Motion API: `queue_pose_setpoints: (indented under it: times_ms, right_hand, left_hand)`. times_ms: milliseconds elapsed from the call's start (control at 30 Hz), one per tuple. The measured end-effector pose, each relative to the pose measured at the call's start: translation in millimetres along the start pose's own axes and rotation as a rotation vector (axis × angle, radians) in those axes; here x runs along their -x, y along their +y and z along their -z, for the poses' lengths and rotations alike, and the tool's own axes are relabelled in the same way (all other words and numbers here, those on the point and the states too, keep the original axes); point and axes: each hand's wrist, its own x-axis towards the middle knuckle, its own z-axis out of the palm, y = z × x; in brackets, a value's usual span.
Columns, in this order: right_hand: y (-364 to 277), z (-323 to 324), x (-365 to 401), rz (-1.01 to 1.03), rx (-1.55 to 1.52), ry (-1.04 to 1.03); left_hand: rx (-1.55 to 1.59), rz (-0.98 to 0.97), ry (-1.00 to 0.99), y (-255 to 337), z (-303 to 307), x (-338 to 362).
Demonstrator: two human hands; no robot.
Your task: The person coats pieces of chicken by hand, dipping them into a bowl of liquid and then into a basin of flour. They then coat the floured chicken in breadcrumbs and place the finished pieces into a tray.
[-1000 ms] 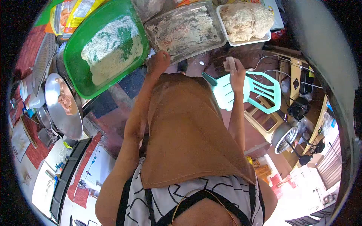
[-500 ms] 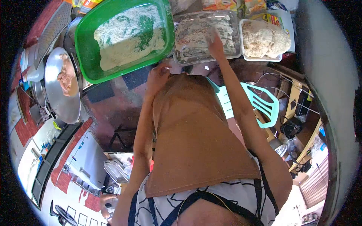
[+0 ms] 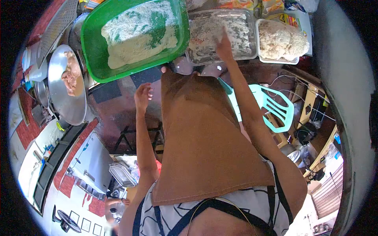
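Right hand (image 3: 225,48) over clear tray (image 3: 241,56) – fingers extended and parted; can't tell if the fingertips touch the pale residue (image 3: 240,33) inside. Left hand (image 3: 143,95) in the air beside brown apron (image 3: 212,141), fingers loosely curled, empty. Green basin (image 3: 89,53) with white powder (image 3: 136,51) just left of clear tray – white tray (image 3: 276,61) heaped with crumbly mass (image 3: 281,41) just right. Metal bowl (image 3: 58,82) holding raw meat (image 3: 71,74), far left.

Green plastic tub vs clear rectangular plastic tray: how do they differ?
The green plastic tub looks opaque and larger; the clear rectangular plastic tray looks see-through and smaller. The tub holds broad white powder; the tray, patchy whitish residue. The right hand is over the tray, not the tub. Both are uncovered.
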Motion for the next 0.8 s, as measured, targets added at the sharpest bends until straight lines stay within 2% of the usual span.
queue_pose_setpoints:
  times_ms: [67, 100, 167, 200, 267, 333, 367, 400, 433, 500, 533, 600, 633, 700, 733, 800]
  right_hand:
    - [4.7, 8.7, -8.8, -0.143, -0.143, 0.141]
    - [0.0, 11.2, -11.2, -0.141, -0.145, 0.140]
    - [-7.9, 14.1, -14.4, 0.052, 0.460, 0.251]
    - [-4.9, 5.7, -10.7, 0.052, 0.458, 0.251]
    - [3.2, -22.5, -3.2, 0.254, 0.953, -0.089]
    - [-14.1, -37.8, 3.3, 0.313, 0.840, -0.061]
    - [-23.2, -40.7, 12.2, 0.359, 0.729, -0.036]
    - [-37.8, -32.7, 18.7, 0.444, 0.844, -0.201]
    - [-41.7, -34.3, 21.2, 0.453, 0.843, -0.202]
    - [-43.5, -38.7, 25.7, 0.398, 0.328, -0.181]
    - [-39.1, -35.4, 27.2, 0.403, 0.329, -0.185]
    - [-24.1, -18.9, 29.8, 0.329, 0.599, -0.539]
    - [-9.1, -15.0, 33.7, 0.335, 0.600, -0.545]
    - [13.4, -11.6, 41.2, 0.432, 0.693, -0.231]
    - [2.1, -6.4, 41.5, 0.433, 0.692, -0.235]
    - [-15.8, 5.4, 42.2, 0.206, 0.468, -0.020]
  left_hand:
    - [0.001, 0.028, 0.045, -20.3, 18.6, 0.7]
    - [-0.041, 0.098, 0.068, -31.4, 28.5, 2.3]
    - [-0.084, 0.166, 0.094, -46.3, 40.9, 9.5]
    - [0.028, 0.183, 0.111, -52.4, 45.2, 15.8]
    - [0.144, 0.197, 0.132, -67.7, 50.9, 21.9]
    - [0.124, 0.347, 0.154, -92.1, 55.1, 23.8]
    - [0.131, 0.346, 0.163, -105.4, 56.0, 27.3]
    - [0.141, 0.388, 0.133, -120.3, 56.7, 30.4]
    - [0.151, 0.429, 0.100, -120.9, 55.1, 35.8]
    - [0.162, 0.466, 0.106, -127.9, 47.4, 50.5]
    - [0.169, 0.446, 0.077, -132.7, 44.3, 57.9]
    - [0.165, 0.461, 0.061, -141.4, 39.2, 64.2]
    - [0.172, 0.464, 0.066, -145.2, 37.5, 67.1]
    - [0.187, 0.500, 0.073, -151.2, 35.7, 72.5]
    - [0.189, 0.502, 0.075, -151.7, 35.7, 74.9]
    - [0.192, 0.509, 0.092, -146.6, 35.7, 78.3]
